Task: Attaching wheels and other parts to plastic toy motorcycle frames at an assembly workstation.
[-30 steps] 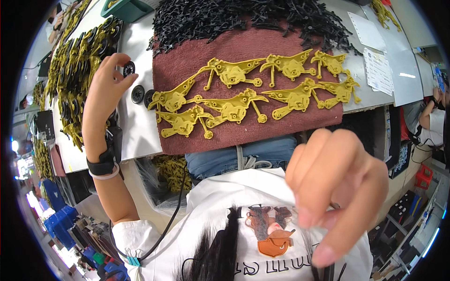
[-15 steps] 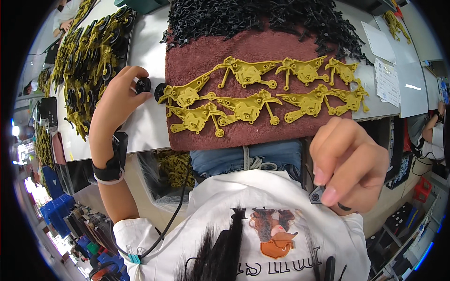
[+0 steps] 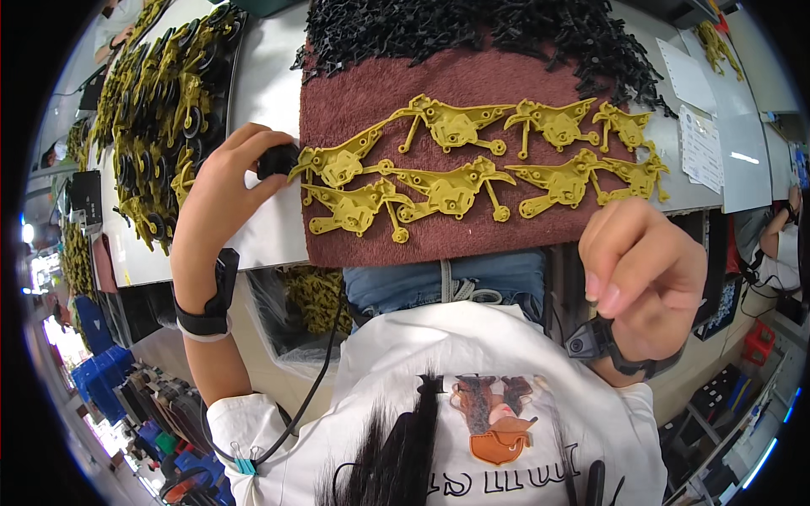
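My left hand (image 3: 226,187) is closed round a black toy wheel (image 3: 277,160) at the left edge of the brown towel. The wheel is at the tip of the leftmost yellow plastic toy frame (image 3: 339,164); whether it is joined to it I cannot tell. Several more such frames, one of them a yellow frame (image 3: 451,192) in the front row, lie in two rows across the towel (image 3: 472,244). My right hand (image 3: 645,274) hovers over my lap at the right, thumb and fingers pinched together. Whatever is between those fingertips is too small to make out.
Small black plastic parts (image 3: 405,34) are heaped along the towel's far side. To the left lies a pile of yellow frames with black wheels (image 3: 160,126). Printed sheets (image 3: 700,148) rest on the table at the right. Below, yellow pieces (image 3: 312,304) fill a plastic-lined container.
My left hand has moved slightly right, bringing its wheel up to the wheel at the leftmost frame's tip. My right hand has shifted a little right and turned, its fingers still pinched.
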The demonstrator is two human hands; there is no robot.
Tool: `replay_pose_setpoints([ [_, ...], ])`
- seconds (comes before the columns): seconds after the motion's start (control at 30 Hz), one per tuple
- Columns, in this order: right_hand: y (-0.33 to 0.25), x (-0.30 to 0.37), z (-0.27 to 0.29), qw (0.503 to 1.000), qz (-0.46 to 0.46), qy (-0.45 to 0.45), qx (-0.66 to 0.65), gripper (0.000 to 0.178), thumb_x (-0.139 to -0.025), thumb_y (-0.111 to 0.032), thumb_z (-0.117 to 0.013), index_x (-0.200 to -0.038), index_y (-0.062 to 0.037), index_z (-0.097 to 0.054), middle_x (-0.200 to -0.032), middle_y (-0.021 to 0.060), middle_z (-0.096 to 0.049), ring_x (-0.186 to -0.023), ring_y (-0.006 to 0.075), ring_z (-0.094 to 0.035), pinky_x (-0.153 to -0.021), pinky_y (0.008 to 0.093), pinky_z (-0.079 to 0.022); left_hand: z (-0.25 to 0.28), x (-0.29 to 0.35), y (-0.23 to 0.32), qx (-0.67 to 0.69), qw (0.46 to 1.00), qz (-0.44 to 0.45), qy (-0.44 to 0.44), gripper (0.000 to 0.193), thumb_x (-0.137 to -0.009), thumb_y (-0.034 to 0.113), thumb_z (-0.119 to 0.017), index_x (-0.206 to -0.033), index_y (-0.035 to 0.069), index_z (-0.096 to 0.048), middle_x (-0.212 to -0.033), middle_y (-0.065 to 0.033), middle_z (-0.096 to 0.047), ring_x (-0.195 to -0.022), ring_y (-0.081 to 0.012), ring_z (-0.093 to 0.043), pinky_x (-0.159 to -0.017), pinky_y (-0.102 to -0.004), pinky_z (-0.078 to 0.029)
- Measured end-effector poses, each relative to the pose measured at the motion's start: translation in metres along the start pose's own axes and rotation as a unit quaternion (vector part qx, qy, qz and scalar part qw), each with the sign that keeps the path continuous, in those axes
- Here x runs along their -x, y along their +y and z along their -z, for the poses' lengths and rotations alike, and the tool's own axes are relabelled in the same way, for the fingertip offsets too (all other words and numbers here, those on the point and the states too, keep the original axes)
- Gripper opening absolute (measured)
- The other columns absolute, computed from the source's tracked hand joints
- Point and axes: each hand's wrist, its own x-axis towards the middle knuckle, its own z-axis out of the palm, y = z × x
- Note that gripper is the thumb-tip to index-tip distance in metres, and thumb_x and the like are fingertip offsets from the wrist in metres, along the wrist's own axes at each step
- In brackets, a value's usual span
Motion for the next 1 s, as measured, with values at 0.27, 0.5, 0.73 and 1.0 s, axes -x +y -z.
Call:
replay_pose_setpoints([
  [0.27,-0.002,-0.002,0.004,0.998,-0.028,-0.025,0.048,0.03,-0.071,0.017,-0.046,-0.09,0.0,-0.063,-0.092,0.0141,-0.057,-0.077,0.0149,-0.056,-0.071,0.025,-0.043,-0.005,0.005,-0.002,-0.061,0.994,0.028,0.088,0.04,-0.077,0.003,-0.068,-0.116,0.004,-0.058,-0.112,-0.0105,-0.058,-0.092,-0.0285,-0.06,-0.081,-0.0348,-0.048],
  [0.5,0.005,-0.002,0.004,0.998,0.005,-0.011,0.056,0.029,-0.068,0.015,-0.046,-0.086,0.0002,-0.063,-0.088,0.0141,-0.058,-0.074,0.0151,-0.055,-0.069,0.024,-0.042,-0.011,0.0,-0.002,-0.045,0.996,-0.01,0.073,0.039,-0.074,0.003,-0.07,-0.112,0.005,-0.059,-0.111,-0.0103,-0.058,-0.096,-0.0328,-0.058,-0.082,-0.036,-0.046],
  [0.73,0.004,-0.001,0.007,0.997,-0.005,0.0,0.074,0.029,-0.066,0.015,-0.045,-0.084,0.0007,-0.063,-0.086,0.0146,-0.058,-0.072,0.0151,-0.054,-0.067,0.0237,-0.041,-0.006,-0.001,-0.012,-0.054,0.997,-0.002,0.058,0.036,-0.074,0.004,-0.07,-0.108,0.004,-0.06,-0.11,-0.0119,-0.058,-0.098,-0.0343,-0.058,-0.085,-0.0364,-0.046],
  [1.0,0.01,0.001,0.0,0.994,-0.036,0.044,0.098,0.028,-0.066,0.014,-0.045,-0.085,0.0019,-0.063,-0.085,0.0133,-0.057,-0.071,0.014,-0.051,-0.063,0.0234,-0.038,-0.003,0.032,0.042,-0.064,0.972,-0.077,0.214,0.033,-0.074,0.007,-0.072,-0.106,0.003,-0.063,-0.108,-0.0134,-0.062,-0.094,-0.03,-0.063,-0.08,-0.0353,-0.05],
])
